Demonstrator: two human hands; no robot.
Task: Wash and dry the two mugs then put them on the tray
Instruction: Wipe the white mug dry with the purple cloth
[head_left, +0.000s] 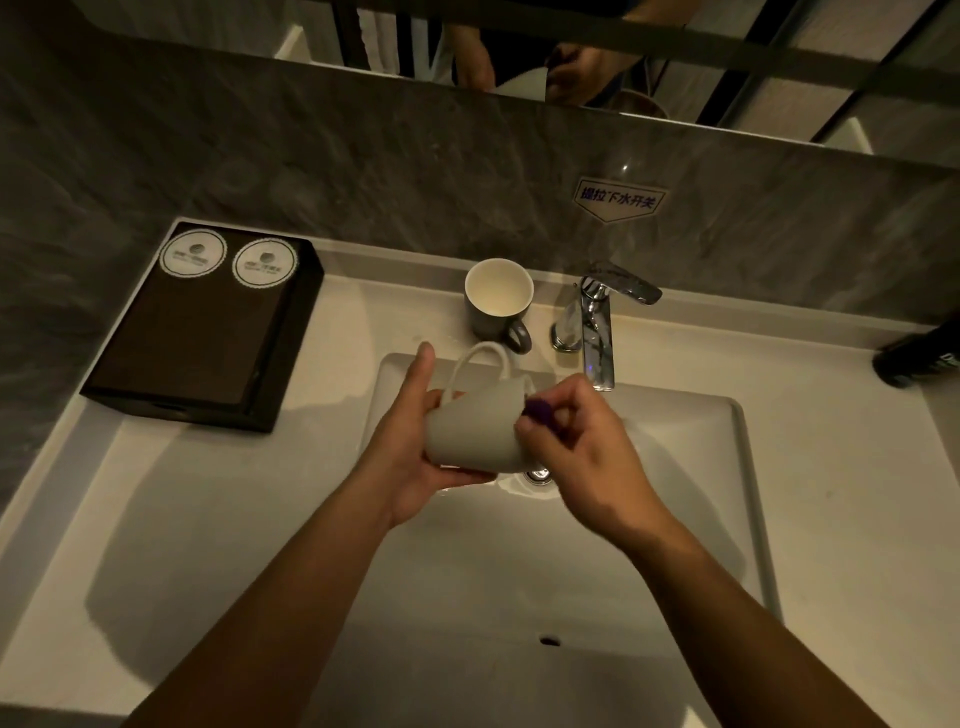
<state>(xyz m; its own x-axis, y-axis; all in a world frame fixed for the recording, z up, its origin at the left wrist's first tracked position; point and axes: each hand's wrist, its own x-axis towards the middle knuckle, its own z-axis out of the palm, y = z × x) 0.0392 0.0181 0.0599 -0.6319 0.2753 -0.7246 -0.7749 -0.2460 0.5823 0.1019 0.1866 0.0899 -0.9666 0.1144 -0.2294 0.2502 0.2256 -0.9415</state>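
**First mug being scrubbed over the basin**

Head view: the left hand (415, 441) is wrapped around a pale mug (475, 428), held on its side above the sink (675, 519), handle pointing up and away, thumb raised clear. The right hand (582, 457) is pinched closed on a small purple scrubber (535, 408), pressed against the mug near its rim end. The drain (537, 474) shows just below the mug.

The second mug (498, 304), dark outside and pale inside, stands upright on the worktop (857, 493) behind the basin, just left of the tap (597, 322). No water can be seen running from the tap. The dark tray (202, 332) sits at the worktop's back left corner, carrying two round paper coasters and no mugs.

This looks like the washing step on the first mug, so the task seems early. Next would likely be a rinse under the tap, which calls for freeing one hand to work the lever while the wet, slippery mug is kept firmly gripped. No drying cloth is visible.
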